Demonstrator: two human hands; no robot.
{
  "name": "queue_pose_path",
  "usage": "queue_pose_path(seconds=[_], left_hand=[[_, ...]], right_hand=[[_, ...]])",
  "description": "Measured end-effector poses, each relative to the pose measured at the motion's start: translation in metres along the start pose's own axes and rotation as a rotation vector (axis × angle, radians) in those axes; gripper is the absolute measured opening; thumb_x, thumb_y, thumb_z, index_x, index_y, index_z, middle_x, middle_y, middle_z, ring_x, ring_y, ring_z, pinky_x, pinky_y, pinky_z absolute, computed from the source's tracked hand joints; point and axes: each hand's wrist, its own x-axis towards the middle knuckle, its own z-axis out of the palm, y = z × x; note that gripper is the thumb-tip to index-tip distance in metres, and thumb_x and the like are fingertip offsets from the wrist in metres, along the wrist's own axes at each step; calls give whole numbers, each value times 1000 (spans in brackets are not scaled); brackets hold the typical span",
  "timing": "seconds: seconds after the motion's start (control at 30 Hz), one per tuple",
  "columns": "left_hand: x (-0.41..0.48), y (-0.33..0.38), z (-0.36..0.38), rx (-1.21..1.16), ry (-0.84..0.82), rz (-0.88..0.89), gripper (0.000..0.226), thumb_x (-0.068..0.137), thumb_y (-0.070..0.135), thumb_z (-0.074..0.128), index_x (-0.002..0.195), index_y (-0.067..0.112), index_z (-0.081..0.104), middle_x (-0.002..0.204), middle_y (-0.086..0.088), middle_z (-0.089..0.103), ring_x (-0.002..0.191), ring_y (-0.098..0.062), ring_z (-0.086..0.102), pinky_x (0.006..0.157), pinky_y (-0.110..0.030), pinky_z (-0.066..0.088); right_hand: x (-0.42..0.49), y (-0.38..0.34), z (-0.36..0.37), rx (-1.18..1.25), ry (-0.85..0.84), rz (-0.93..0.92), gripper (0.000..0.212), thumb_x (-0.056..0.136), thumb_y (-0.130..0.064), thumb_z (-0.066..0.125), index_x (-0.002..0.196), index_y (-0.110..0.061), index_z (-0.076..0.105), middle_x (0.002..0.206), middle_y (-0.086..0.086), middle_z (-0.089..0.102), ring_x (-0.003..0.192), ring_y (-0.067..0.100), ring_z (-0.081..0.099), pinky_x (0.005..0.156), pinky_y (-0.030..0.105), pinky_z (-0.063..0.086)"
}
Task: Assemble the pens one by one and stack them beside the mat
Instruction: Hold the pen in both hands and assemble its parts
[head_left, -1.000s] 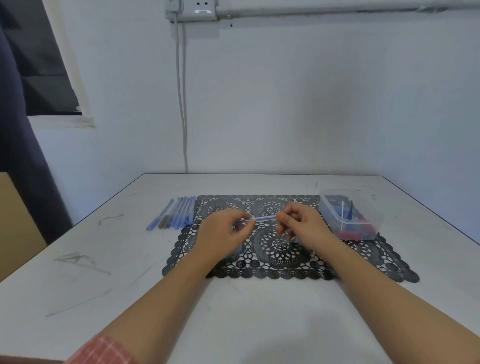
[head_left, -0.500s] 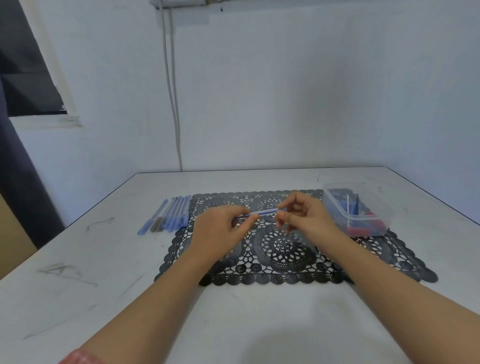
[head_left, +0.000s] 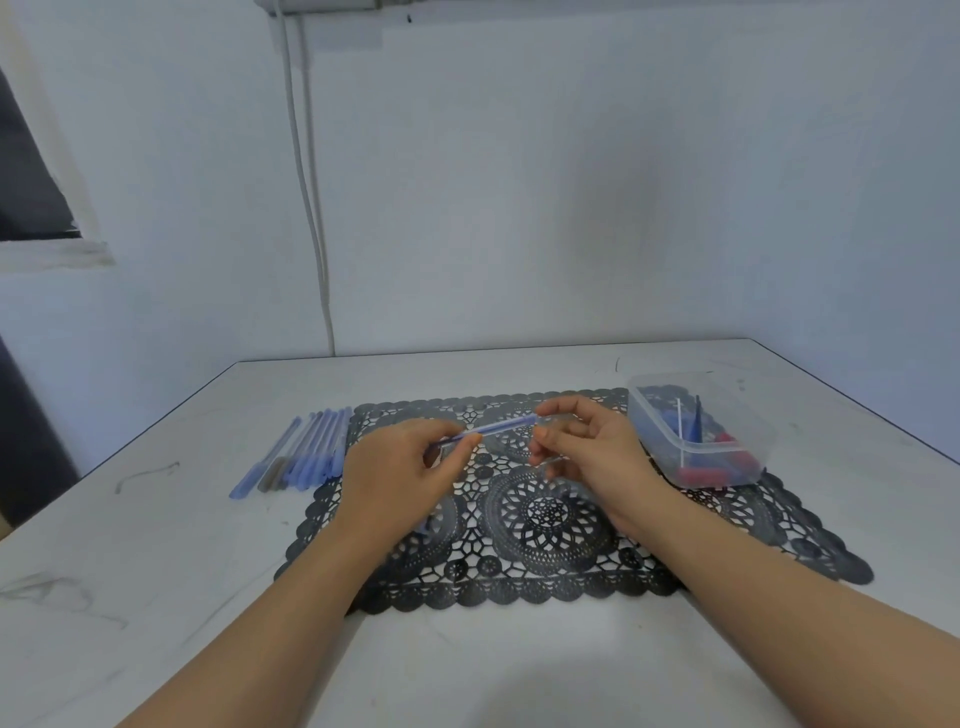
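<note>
Above the black lace mat (head_left: 550, 525), my left hand (head_left: 400, 478) pinches a thin blue pen barrel (head_left: 493, 428) near its left end. My right hand (head_left: 587, 447) holds the barrel's right end between thumb and forefinger, and a second clear slender part seems to lie under its lower fingers. The barrel slants up to the right. Several assembled blue pens (head_left: 311, 449) lie side by side on the table, touching the mat's left edge.
A clear plastic box (head_left: 701, 431) with red and blue pen parts stands on the mat's right end. The white table (head_left: 156, 571) meets a wall behind, with a cable hanging down it. The table's right edge runs diagonally at the far right.
The camera tilted and shifted a little, so the scene sits lower and rightward. Both hands stay together over the mat on the barrel; the right hand's fingers have opened out slightly.
</note>
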Motion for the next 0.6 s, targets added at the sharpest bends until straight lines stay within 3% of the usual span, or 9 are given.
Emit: queue_pose_path(seconds=[0.23,0.6], left_hand=[[1,-3,1,-15,-4,51,33,83,58,50,86,34,72,50,11,54,50,-5,52,45,-22,41],[1,-7,2,-44,5,75,39,79,60,46,87,33,73,55,15,58,53,-3,55,46,-25,48]], right_hand=[[2,1,2,52,4,30,12,86,-13,60,93,-3,60,69,12,63,60,21,60,52,29,48],[3,0,0,-32,15,-71,14,76,6,65,84,-5,67,78,10,70,73,20,64,63,26,53]])
